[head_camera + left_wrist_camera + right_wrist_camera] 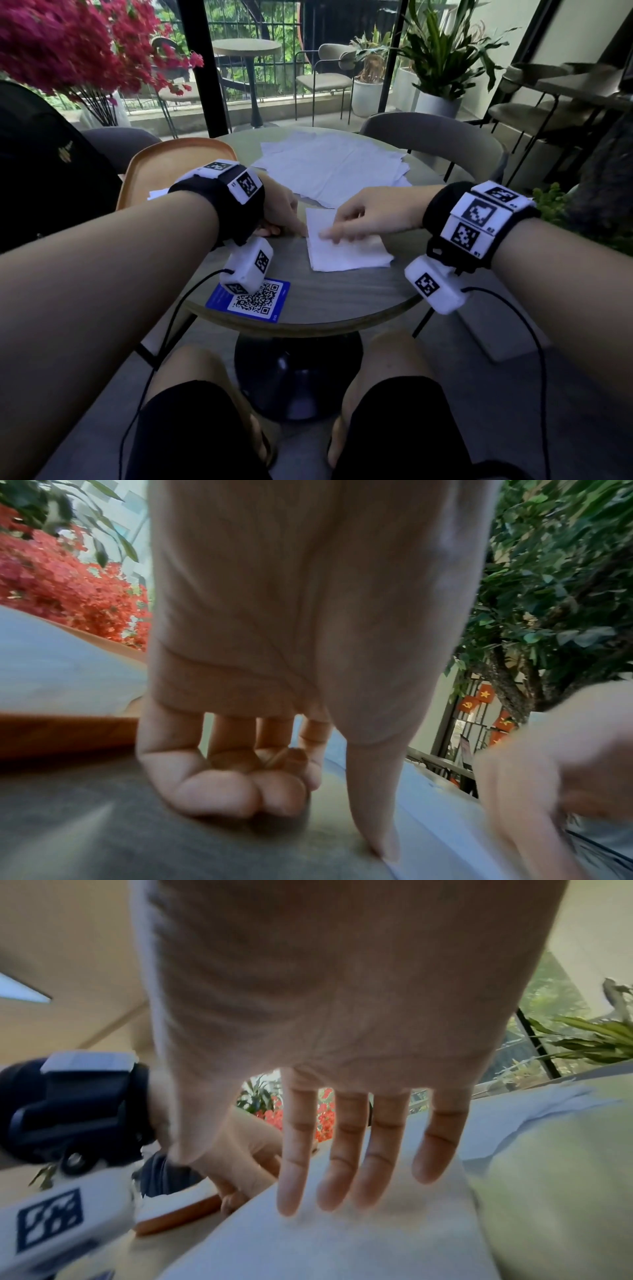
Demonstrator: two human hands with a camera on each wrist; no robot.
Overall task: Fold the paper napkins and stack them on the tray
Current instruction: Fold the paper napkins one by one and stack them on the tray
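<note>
Two hands on one folded napkin (346, 246), frame centre.
Right hand (373, 214) presses it with straight fingers; left hand (279, 209), fingers curled, thumb pinning its edge.

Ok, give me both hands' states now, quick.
Left hand: fingers curled, holding nothing, one finger down at the napkin edge.
Right hand: open, straight fingers on the napkin.

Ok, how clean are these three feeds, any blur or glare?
Head view: sharp, edges bent by the wide lens, napkin clear. Left wrist view: left hand soft, right hand smeared. Right wrist view: fingers and table edge blurred. No glare anywhere.
</note>
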